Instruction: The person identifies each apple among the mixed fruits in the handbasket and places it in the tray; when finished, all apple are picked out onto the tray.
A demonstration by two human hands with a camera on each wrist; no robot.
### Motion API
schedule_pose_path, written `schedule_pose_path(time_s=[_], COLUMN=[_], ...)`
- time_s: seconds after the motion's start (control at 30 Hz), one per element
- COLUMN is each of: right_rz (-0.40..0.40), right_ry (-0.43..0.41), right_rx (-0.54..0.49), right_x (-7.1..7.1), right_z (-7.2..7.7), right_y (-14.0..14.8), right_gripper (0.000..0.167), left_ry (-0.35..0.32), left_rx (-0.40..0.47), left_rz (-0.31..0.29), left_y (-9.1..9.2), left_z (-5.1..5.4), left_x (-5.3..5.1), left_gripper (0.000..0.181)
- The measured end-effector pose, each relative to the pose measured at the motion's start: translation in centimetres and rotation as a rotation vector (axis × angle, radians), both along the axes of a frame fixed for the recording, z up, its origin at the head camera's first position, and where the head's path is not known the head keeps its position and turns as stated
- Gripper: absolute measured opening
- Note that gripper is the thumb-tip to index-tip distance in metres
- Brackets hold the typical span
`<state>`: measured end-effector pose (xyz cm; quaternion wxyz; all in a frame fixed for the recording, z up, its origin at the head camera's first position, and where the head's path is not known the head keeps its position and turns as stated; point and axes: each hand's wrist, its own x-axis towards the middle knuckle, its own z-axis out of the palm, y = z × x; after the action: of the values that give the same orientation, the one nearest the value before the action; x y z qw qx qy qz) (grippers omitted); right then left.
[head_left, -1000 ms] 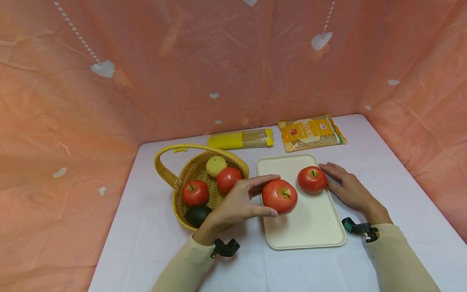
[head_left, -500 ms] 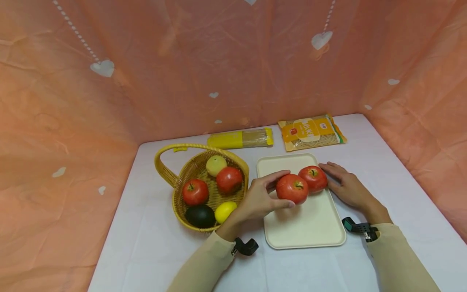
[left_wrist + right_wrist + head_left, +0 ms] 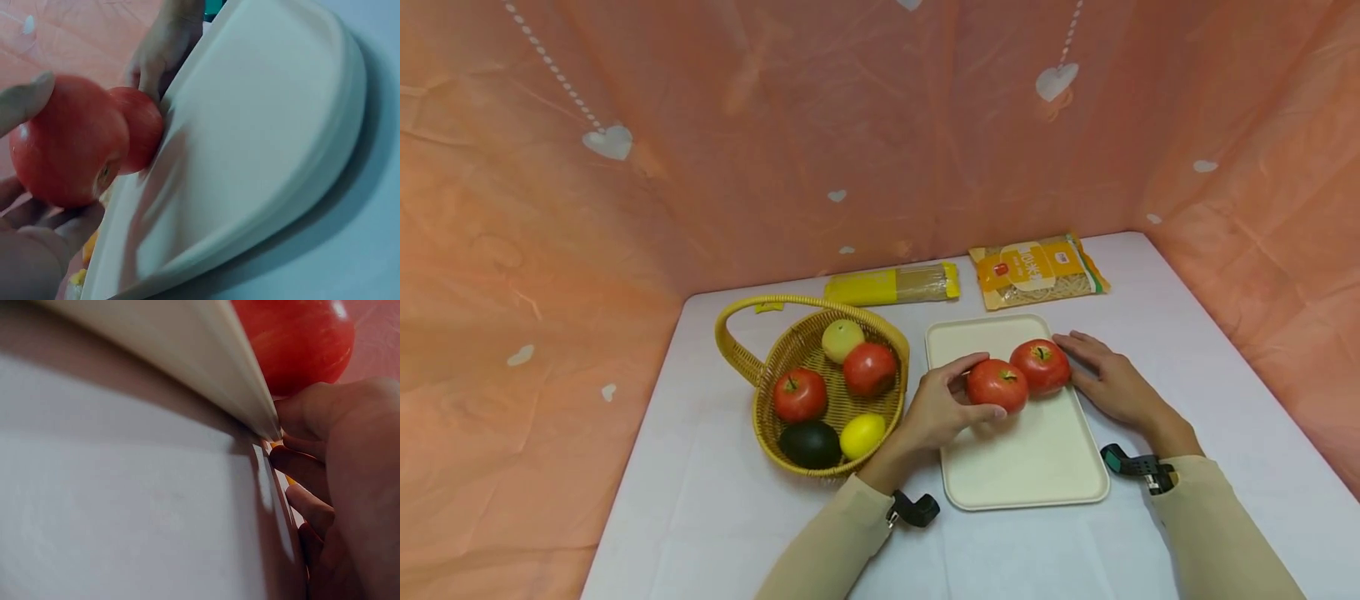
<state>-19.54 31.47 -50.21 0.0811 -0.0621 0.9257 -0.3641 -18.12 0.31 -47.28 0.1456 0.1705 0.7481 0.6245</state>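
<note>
1. Currently, left hand [image 3: 943, 406] grips the held apple [image 3: 997, 386], thumb near side, fingers far side.
2. Held apple: over the tray [image 3: 1026, 467], left of and right up against the second apple [image 3: 1041, 367] in view. Can't tell if it touches the tray surface.
3. Orientation: stem end up, leaning slightly right. Left wrist view shows a small brownish pit on the side facing the tray. Near-round, slightly squat; no marked long axis.
4. Second apple: on the tray at far right, stem up.
5. Right hand [image 3: 1120, 392]: relaxed, fingers loosely extended along the tray's right edge, thumb at the rim just beside the second apple.
6. Apples: smooth, glossy red skin, yellowish round the stems.
7. Tray: cream, matte, shallow rim, rounded rectangle; long axis near-far, far end angled left.
8. Basket [image 3: 847, 400]: left of tray, yellow weave, round, arched handle at far left. Holds glossy yellow lemon [image 3: 863, 436], dark oval fruit [image 3: 810, 444], two red fruits [image 3: 801, 395], one pale yellow fruit [image 3: 843, 341].
9. Far edge: slim yellow noodle packet [image 3: 891, 285], long axis left-right; wider orange packet [image 3: 1039, 271] to its right, clear film windows on both.
</note>
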Motion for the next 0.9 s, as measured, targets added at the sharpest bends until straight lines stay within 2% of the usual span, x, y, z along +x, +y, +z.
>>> schedule_pose_path(time_s=[0.2, 0.4, 0.53, 0.77, 0.9], right_rz=[0.001, -0.003, -0.001, 0.000, -0.004], right_ry=[0.000, -0.008, -0.004, -0.006, -0.010], right_rx=[0.001, 0.001, -0.002, -0.001, 0.001], right_x=[-0.1, -0.1, -0.1, -0.1, -0.1], right_z=[0.1, 0.0, 0.0, 0.0, 0.0], right_y=[0.1, 0.1, 0.0, 0.0, 0.0], right_gripper=[0.063, 0.063, 0.062, 0.063, 0.063], left_ry=[-0.081, -0.113, -0.106, -0.076, -0.015], left_rx=[0.036, 0.037, 0.071, 0.097, 0.053], left_rz=[0.084, 0.131, 0.150, 0.183, 0.192], left_y=[0.4, 0.7, 0.8, 1.1, 1.3], left_z=[-0.3, -1.0, -1.7, -2.1, -2.2], left_x=[-0.4, -0.8, -1.0, -1.1, -1.1], left_gripper=[0.081, 0.081, 0.081, 0.082, 0.082])
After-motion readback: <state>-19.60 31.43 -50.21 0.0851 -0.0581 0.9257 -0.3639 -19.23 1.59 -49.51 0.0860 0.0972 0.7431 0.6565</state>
